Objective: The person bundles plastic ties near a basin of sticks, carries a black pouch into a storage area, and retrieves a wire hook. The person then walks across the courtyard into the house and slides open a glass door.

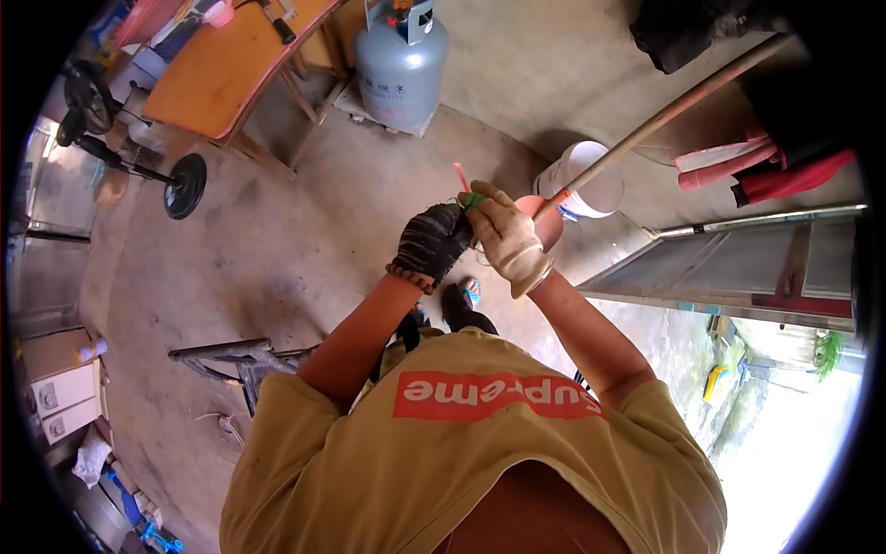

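Note:
My left hand, in a dark striped knit glove, is closed, its fingers meeting those of my right hand in front of my chest. My right hand, in a pale glove, is curled closed too. A small green piece, perhaps string or tape, shows at the right fingertips. Above them sticks up a thin pinkish-red strip; which hand grips it, I cannot tell. Beyond the right hand, partly hidden by it, is a round orange-red piece by the end of a long wooden pole.
A white bucket stands beyond the pole. A grey gas cylinder is ahead, near an orange-topped table. Left are a black round-based stand and cardboard boxes. A dark metal frame is beside my left arm.

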A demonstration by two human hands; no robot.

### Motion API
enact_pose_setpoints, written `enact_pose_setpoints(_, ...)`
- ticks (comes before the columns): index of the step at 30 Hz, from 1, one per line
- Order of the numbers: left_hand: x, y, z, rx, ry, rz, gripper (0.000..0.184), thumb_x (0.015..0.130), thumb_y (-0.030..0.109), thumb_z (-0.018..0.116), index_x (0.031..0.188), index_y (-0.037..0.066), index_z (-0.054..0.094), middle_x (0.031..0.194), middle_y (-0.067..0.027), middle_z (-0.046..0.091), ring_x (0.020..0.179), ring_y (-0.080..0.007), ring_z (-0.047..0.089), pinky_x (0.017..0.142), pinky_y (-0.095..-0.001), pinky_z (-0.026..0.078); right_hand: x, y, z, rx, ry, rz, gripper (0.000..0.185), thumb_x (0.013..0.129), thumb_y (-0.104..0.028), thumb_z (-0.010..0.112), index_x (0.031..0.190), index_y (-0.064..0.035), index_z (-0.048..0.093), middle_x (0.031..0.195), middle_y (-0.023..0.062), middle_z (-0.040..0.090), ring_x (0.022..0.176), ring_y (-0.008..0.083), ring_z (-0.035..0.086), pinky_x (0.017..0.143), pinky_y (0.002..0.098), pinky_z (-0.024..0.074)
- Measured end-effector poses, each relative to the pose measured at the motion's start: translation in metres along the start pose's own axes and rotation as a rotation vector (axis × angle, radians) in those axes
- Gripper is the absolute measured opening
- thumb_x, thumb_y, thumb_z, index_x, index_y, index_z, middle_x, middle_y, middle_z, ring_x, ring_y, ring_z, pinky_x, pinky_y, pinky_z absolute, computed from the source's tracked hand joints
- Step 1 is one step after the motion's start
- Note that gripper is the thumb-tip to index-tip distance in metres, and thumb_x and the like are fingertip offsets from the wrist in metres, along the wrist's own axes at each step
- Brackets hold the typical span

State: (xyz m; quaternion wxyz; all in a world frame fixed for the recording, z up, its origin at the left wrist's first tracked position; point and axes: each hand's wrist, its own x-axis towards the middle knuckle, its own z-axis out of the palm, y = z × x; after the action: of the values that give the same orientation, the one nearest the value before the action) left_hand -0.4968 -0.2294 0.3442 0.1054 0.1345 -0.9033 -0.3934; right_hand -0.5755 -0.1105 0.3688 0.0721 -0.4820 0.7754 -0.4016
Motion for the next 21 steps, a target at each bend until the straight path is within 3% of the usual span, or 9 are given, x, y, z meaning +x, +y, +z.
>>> enact_pose_setpoints(2, 0.009, 0.005, 0.003, -0.039, 0.080, 0.018, 0.021, 0.075, 0.025, 0.054, 0.074, 0.004, 0.055, 0.071, -0.0161, 0.056, 0.064, -0.0332, 0.054, 0.056, -0.0386, 0.044, 0.007, 0.005, -0.009, -0.010, 0.012, -0.049, 0.022, 0.079, -0.015, 0.048, 0.091, -0.0011, 0.058, 0.108, 0.0193, 0.049, 0.092, 0.0344, 0.052, 0.079, 0.0375, 0.0430)
enact_pose_setpoints(4, 0.018, 0.008, 0.005, 0.025, 0.143, 0.078, 0.019, 0.075, 0.024, 0.054, 0.074, 0.005, 0.055, 0.071, -0.0156, 0.056, 0.064, -0.0327, 0.054, 0.056, -0.0388, 0.044, 0.015, 0.003, -0.025, -0.454, 0.076, -0.162, 0.021, 0.078, -0.018, 0.049, 0.087, -0.0017, 0.058, 0.106, 0.0175, 0.050, 0.089, 0.0326, 0.053, 0.075, 0.0388, 0.0448)
enact_pose_setpoints(5, 0.024, 0.011, 0.007, 0.076, 0.193, 0.136, 0.018, 0.074, 0.023, 0.054, 0.074, 0.005, 0.055, 0.071, -0.0151, 0.056, 0.063, -0.0322, 0.054, 0.056, -0.0390, 0.044, 0.020, -0.004, -0.036, -0.501, 0.089, -0.111, 0.020, 0.077, -0.020, 0.051, 0.082, -0.0016, 0.058, 0.103, 0.0156, 0.053, 0.088, 0.0310, 0.054, 0.071, 0.0391, 0.0462)
enact_pose_setpoints(15, 0.056, 0.035, 0.021, 0.196, 0.324, 0.045, 0.019, 0.075, 0.025, 0.052, 0.075, 0.007, 0.056, 0.071, -0.0132, 0.057, 0.063, -0.0302, 0.055, 0.058, -0.0394, 0.045, 0.036, 0.035, -0.070, -0.488, 0.026, -0.204, 0.018, 0.074, -0.020, 0.052, 0.074, -0.0035, 0.058, 0.097, 0.0128, 0.055, 0.087, 0.0292, 0.054, 0.069, 0.0383, 0.0466)
enact_pose_setpoints(17, 0.057, 0.040, 0.026, 0.180, 0.354, 0.054, 0.014, 0.072, 0.018, 0.055, 0.076, 0.005, 0.058, 0.072, -0.0138, 0.057, 0.064, -0.0308, 0.056, 0.058, -0.0380, 0.046, 0.039, 0.039, -0.074, -0.481, -0.030, -0.150, 0.015, 0.072, -0.019, 0.053, 0.072, -0.0060, 0.060, 0.096, 0.0112, 0.056, 0.087, 0.0268, 0.053, 0.069, 0.0377, 0.0457)
enact_pose_setpoints(21, 0.061, 0.038, 0.035, 0.178, 0.344, 0.074, 0.015, 0.072, 0.019, 0.055, 0.075, 0.005, 0.059, 0.071, -0.0141, 0.057, 0.064, -0.0312, 0.055, 0.058, -0.0378, 0.045, 0.045, 0.042, -0.078, -0.561, -0.162, -0.038, 0.009, 0.066, -0.015, 0.057, 0.069, -0.0092, 0.062, 0.092, 0.0091, 0.056, 0.095, 0.0238, 0.048, 0.073, 0.0356, 0.0431)
